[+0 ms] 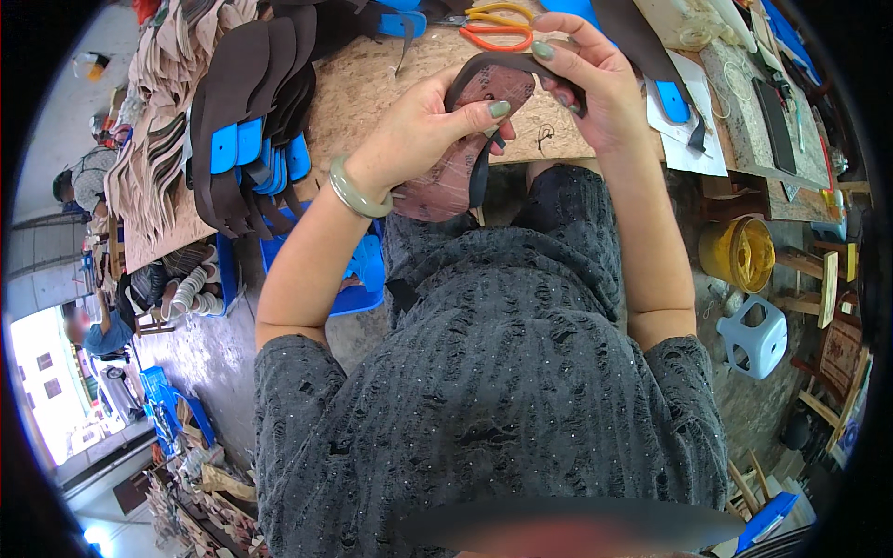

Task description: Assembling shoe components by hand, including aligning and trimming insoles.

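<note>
My left hand [409, 126], with a pale green bangle at its wrist, is closed round a reddish-brown insole [446, 181] with faint printed marks. Its thumb presses on the upper face of the insole. A thin dark brown strip [502, 59] curves along the far edge of the insole. Farther right, my right hand [600, 88] pinches this strip between thumb and fingers. The insole is held above the near edge of the wooden worktable [372, 84]. Just beyond the hands lie scissors with orange handles [498, 39].
Stacked dark brown pieces with blue ends [237, 147] and beige pieces [153, 153] cover the table's left. A black phone-like slab [774, 126] lies on the right-hand surface. A yellow bucket [709, 256] and pale blue stool [758, 339] stand on the floor. Other people are at far left.
</note>
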Motion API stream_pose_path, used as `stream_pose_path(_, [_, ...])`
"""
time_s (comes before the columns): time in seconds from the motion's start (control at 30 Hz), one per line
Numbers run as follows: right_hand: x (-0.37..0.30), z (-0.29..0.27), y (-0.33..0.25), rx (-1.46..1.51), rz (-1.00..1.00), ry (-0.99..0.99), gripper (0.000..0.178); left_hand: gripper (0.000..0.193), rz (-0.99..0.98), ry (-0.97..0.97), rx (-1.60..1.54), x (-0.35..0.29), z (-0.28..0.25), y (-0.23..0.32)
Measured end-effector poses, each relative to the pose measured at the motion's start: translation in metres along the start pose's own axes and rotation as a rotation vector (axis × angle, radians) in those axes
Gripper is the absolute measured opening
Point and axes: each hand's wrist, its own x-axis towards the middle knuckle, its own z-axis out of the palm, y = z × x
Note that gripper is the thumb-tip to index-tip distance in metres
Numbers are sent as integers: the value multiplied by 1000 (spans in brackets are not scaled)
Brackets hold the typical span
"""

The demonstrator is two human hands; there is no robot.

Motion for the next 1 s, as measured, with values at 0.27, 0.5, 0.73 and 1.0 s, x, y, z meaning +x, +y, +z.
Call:
stream_pose_path(0.27, [-8, 21, 19, 61, -64, 102, 21, 28, 77, 86, -213, -2, 12, -25])
stream_pose_path(0.5, [-16, 29, 17, -51, -63, 87, 17, 27, 168, 260, -404, 0, 19, -27])
stream_pose_path(0.73, [-26, 39, 26, -67, 19, 164, 18, 22, 277, 410, -425, 0, 20, -32])
stream_pose_path(1.0, [-28, 41, 26, -111, 3, 163, 18, 24, 292, 330, -426, -2, 20, -31])
